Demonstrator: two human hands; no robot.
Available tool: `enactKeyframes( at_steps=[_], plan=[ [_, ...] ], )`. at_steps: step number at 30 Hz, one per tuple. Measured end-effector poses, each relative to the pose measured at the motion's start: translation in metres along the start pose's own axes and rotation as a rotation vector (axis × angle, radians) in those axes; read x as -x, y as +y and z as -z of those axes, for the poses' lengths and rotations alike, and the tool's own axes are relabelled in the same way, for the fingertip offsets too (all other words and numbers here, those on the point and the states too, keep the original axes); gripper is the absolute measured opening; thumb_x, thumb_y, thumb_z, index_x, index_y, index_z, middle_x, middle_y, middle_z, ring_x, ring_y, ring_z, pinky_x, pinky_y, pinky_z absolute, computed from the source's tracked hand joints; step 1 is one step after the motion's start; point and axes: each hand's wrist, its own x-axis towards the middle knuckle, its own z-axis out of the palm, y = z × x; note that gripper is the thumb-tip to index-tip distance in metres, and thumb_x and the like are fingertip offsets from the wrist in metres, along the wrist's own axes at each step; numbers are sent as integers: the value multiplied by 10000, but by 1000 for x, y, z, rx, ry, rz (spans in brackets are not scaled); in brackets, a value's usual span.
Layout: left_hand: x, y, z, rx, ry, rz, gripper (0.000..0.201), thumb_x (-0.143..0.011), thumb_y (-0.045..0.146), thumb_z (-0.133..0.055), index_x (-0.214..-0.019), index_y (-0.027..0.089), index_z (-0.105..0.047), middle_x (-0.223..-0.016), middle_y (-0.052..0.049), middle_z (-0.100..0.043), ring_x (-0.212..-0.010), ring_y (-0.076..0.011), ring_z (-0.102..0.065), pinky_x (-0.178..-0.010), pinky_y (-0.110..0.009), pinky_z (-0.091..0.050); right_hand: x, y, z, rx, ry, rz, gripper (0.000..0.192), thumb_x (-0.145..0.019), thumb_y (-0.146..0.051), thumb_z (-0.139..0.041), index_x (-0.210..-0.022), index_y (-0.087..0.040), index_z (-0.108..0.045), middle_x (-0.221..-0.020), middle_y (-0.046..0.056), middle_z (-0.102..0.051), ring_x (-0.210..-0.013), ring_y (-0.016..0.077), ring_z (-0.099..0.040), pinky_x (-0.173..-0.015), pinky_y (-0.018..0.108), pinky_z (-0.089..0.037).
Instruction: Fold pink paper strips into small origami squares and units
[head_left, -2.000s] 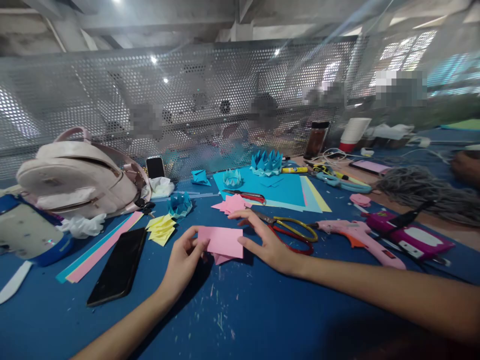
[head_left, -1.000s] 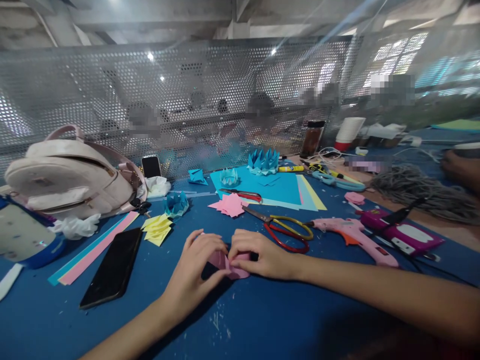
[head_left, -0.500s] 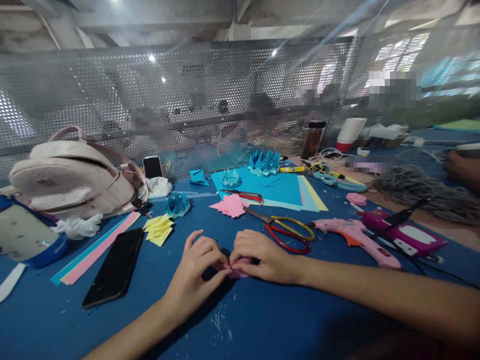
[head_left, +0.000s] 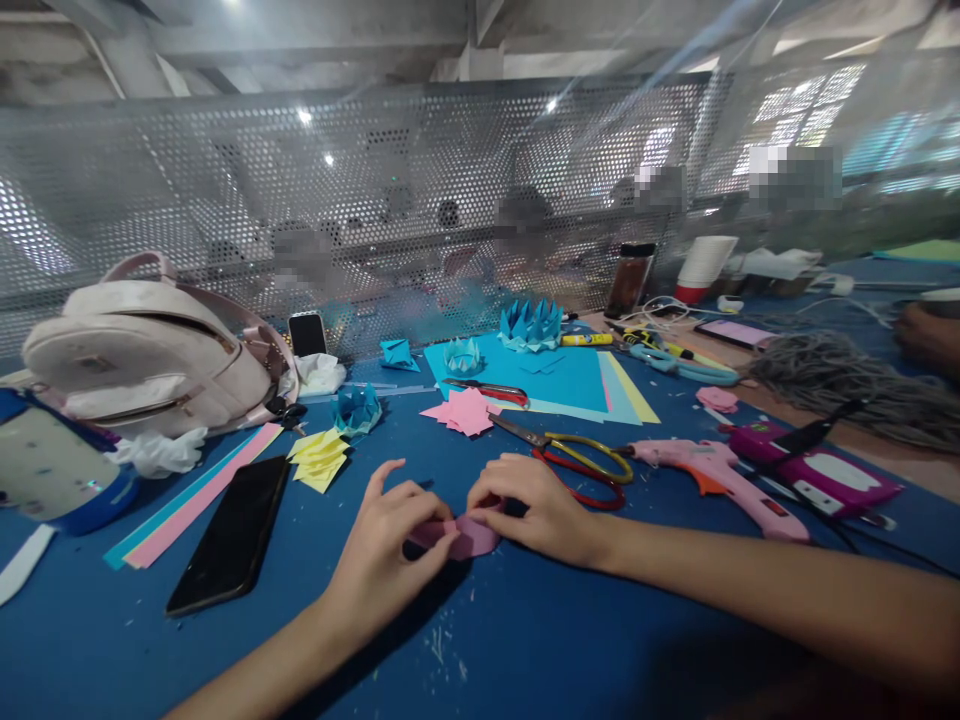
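Observation:
A curled pink paper strip (head_left: 474, 540) is held between my two hands, low over the blue table. My left hand (head_left: 405, 535) pinches its left part between thumb and forefinger. With thumb and curled fingers, my right hand (head_left: 529, 510) grips the right end. Just beyond the hands lies a stack of pink paper stars (head_left: 466, 411). Scissors (head_left: 577, 460) with yellow and red handles rest beside my right hand. Folded yellow paper pieces (head_left: 319, 458) and a blue folded paper crown (head_left: 357, 410) sit past my left hand.
A black phone (head_left: 229, 535) and paper strips (head_left: 195, 495) lie left, before a pale backpack (head_left: 150, 345). Coloured sheets (head_left: 525, 375) bear a cutter (head_left: 487, 391) and folded crowns. To the right are a pink glue gun (head_left: 724, 480), a purple box (head_left: 817, 468), grey yarn (head_left: 847, 385) and another person's hand (head_left: 926, 335).
My hands have moved slightly apart, the right one shifting right. More of the pink strip now shows between them. A phone at the right is seen more sharply.

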Motion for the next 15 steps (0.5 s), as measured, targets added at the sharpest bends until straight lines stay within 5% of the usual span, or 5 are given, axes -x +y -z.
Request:
enactKeyframes(
  at_steps=[6, 15],
  plan=[
    [-2, 4, 3, 61, -48, 152, 117, -854, 185, -563, -746, 219, -589, -675, 73, -624, -617, -107, -563, -1116, -450, -232, 2, 2, 1, -67, 81, -176, 198, -913, -319, -619, -779, -180, -663, -734, 3, -689, -641, 115, -576, -631, 224, -401],
    [-4, 6, 6, 112, -126, 349, 107, -849, 256, -580, -760, 234, -635, -696, 47, -640, -730, -173, -583, -1032, -423, -329, 3, 0, 0, -129, 63, -185, 184, -911, -304, -620, -796, -171, -674, -731, 2, -693, -639, 102, -612, -622, 192, -426]
  ],
)
